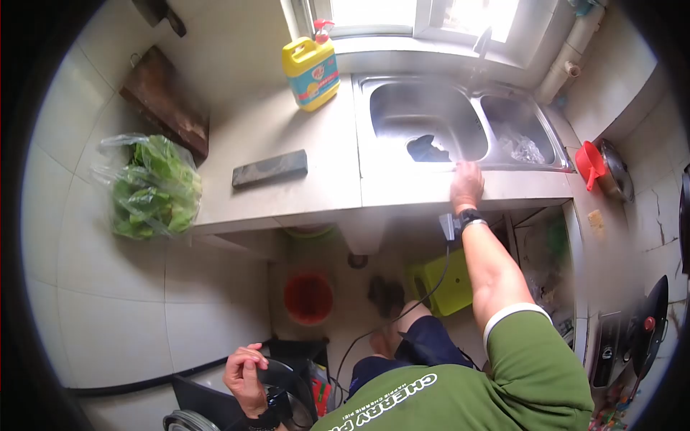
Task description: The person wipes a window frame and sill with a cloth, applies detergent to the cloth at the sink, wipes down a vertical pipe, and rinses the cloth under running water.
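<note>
My right hand is stretched forward to the front rim of the steel sink. Its fingers look curled and closed at the rim; what they hold, if anything, is too small to make out. Close by, a dark, wet-looking thing lies in the larger left basin. Low on the left, my left hand is held in the air with its fingers bent together and nothing visible in them. Beneath that hand there is a round dark-rimmed pot or lid, partly hidden by the wrist.
On the counter stand a yellow detergent jug and a grey sharpening stone. Bagged leafy greens sit at its left end near a wooden board. A red ladle hangs right. Below are a red basin and a green stool.
</note>
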The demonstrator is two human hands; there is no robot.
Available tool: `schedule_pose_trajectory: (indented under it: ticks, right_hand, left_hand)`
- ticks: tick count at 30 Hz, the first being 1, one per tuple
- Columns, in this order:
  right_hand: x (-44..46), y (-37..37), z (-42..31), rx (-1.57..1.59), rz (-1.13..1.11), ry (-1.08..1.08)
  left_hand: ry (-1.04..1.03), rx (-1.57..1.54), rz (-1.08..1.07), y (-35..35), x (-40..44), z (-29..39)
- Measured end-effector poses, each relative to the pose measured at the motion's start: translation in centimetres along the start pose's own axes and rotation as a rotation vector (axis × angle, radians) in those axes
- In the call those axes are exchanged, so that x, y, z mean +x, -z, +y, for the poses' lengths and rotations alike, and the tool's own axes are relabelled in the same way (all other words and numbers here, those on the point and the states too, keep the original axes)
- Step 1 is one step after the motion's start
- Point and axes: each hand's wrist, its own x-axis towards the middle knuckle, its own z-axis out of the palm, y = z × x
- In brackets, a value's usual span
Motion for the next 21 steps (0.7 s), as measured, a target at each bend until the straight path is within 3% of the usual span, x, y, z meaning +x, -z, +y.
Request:
schedule_pose_trajectory:
  ticks: [10, 14, 21]
  right_hand:
    - [0.2, 1.2, -0.8, 0.019, 0.048, 0.008]
    - [0.0, 1.2, -0.8, 0.008, 0.039, 0.025]
    - [-0.1, 1.4, -0.8, 0.02, 0.04, 0.042]
  left_hand:
    - [-0.004, -0.072, -0.126, -4.8, 3.7, -1.5]
    - [0.073, -0.058, -0.195, -5.0, 4.2, -2.4]
    - [0.287, 0.008, -0.092, -8.5, 7.2, -3.2]
